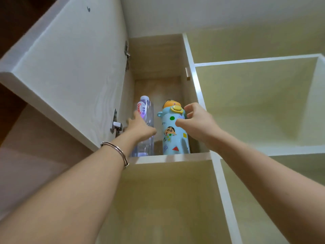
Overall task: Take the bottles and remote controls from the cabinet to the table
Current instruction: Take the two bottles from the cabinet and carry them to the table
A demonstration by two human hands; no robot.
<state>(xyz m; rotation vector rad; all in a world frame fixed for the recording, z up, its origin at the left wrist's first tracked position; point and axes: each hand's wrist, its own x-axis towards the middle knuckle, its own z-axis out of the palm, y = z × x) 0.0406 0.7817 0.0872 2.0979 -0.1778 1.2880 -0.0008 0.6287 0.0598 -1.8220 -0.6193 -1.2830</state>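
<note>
Two bottles stand upright on a high shelf inside the cabinet (168,158). On the left is a clear plastic water bottle (146,111) with a white and red label. To its right stands a light blue cartoon-print flask (173,138) with a yellow and orange lid. My left hand (140,127) reaches up in front of the clear bottle, fingers apart, holding nothing. My right hand (195,120) is open beside the flask's upper right, thumb and fingers curved toward it without gripping. No remote control is visible.
The cabinet door (70,67) is swung open to the left, with metal hinges (116,125) close to my left hand. Open compartments (255,103) lie to the right and below. A bracelet (119,152) circles my left wrist.
</note>
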